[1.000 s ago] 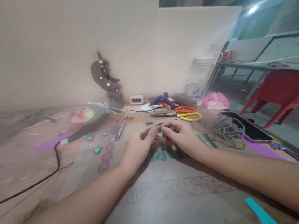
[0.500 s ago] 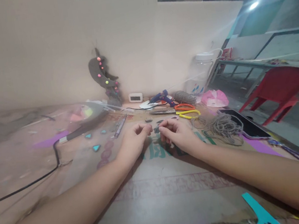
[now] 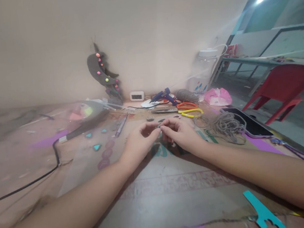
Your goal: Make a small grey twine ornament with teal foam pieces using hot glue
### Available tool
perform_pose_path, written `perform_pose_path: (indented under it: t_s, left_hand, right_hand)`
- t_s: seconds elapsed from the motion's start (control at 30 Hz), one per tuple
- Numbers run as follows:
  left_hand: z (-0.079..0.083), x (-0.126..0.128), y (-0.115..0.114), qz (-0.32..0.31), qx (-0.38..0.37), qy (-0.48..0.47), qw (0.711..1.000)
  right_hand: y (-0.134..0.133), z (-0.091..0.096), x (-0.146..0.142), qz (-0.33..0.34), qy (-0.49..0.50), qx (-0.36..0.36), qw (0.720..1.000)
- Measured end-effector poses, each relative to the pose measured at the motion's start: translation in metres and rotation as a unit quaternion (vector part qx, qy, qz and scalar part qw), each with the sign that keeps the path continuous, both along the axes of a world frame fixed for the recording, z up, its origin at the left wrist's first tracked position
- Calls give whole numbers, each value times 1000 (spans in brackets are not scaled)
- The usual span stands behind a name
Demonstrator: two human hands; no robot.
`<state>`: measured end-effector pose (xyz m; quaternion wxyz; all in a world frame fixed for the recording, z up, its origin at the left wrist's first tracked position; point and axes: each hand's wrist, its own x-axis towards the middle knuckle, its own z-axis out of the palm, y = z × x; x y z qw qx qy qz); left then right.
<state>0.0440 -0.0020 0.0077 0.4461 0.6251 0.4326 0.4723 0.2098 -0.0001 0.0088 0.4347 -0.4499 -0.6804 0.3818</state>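
Note:
My left hand (image 3: 143,139) and my right hand (image 3: 180,132) meet fingertip to fingertip above the table. Both are closed in a pinch on a small dark grey piece (image 3: 159,125), mostly hidden by the fingers, so its kind does not show. Just beyond the hands lie a small grey lump (image 3: 150,118) and scissors (image 3: 190,109) with orange and yellow handles. A pen (image 3: 121,125) rests to the left of my left hand. Farther left are several small turquoise triangular pieces (image 3: 97,147) with dark edges. Loose grey yarn (image 3: 227,125) lies right of my right hand.
A blue glue gun (image 3: 165,97), a small white digital clock (image 3: 137,96) and a clear bottle (image 3: 204,70) stand at the back. A grey crescent ornament (image 3: 98,70) leans on the wall. A phone (image 3: 250,124) lies right; a turquoise cutout (image 3: 264,213) is near the front.
My left hand has moved right to meet my right hand; their fingertips now touch around the small dark grey piece that was at my right fingertips. The view has tilted slightly.

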Motion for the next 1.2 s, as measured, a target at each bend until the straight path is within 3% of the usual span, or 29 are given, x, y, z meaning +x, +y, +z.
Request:
perform_pose_path:
  t_s: [0.57,0.93,1.2]
  left_hand:
    - [3,-2,-2,4,21,30,999]
    - [3,0,3,16,-18,-48,999]
    - [2,-1,0,2,6,-2,1000]
  right_hand:
    - [-3,2,1,6,-25,19,999]
    - [-1,-2,2,-4,-30,32,999]
    - [-4,2,4,-3,-50,43,998]
